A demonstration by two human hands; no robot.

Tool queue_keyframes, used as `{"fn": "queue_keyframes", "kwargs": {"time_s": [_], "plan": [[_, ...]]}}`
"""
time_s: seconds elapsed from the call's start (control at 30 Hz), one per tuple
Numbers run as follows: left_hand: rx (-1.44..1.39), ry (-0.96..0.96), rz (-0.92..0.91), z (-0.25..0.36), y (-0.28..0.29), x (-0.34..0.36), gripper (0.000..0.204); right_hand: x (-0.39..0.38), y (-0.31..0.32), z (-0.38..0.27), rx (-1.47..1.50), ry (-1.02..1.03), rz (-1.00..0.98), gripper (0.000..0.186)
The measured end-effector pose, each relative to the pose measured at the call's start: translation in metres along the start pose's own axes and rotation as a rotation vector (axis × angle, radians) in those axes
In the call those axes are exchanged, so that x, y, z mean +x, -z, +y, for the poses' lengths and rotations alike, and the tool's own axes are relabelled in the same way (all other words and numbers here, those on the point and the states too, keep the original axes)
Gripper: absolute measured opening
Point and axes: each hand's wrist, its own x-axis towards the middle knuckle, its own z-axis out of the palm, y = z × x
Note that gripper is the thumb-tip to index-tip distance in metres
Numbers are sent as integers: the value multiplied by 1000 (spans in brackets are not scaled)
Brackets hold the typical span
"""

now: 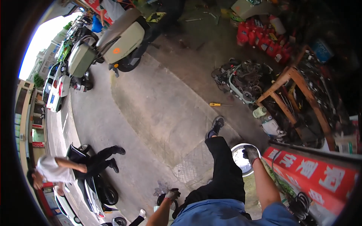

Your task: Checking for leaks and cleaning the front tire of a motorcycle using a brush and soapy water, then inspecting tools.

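Observation:
My right hand (250,153), in a grey work glove, grips the right rim of a round white basin (247,174), its fingers curled over the inside. Something bright and whitish shows within the basin, perhaps a reflection on liquid. Down at the lower left, my gloved left hand (172,194) is closed beside a dark rounded object (161,199). What those fingers hold, if anything, is too small to tell. My leg in dark trousers (222,162) stretches forward between the two hands, its shoe (215,126) on the concrete.
A yellow-handled screwdriver (215,104) lies on the floor ahead. Greasy parts (245,81), a wooden frame (290,75) and red bottles (260,37) stand right. A red sign (313,169) borders my right arm. Left are scooters (120,41) and a person (60,169) beside a parked scooter.

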Motion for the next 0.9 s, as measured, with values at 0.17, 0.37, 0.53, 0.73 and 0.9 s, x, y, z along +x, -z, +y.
{"fn": "queue_keyframes", "kwargs": {"time_s": [0.17, 0.37, 0.53, 0.73, 0.9], "plan": [[404, 168, -7, 111, 18, -17, 35, 207, -110, -51, -647, 349, -55, 18], [-149, 389, 339, 221, 48, -75, 35, 365, -230, -73, -1490, 526, -253, 18], [-87, 506, 412, 296, 78, -75, 37, 440, -306, -75, -166, -187, 18, 26], [69, 548, 436, 393, 145, -53, 39, 561, -330, -49, -319, 106, 257, 31], [227, 413, 334, 457, 209, -20, 41, 493, -319, -56, -1556, 524, 215, 20]]}}
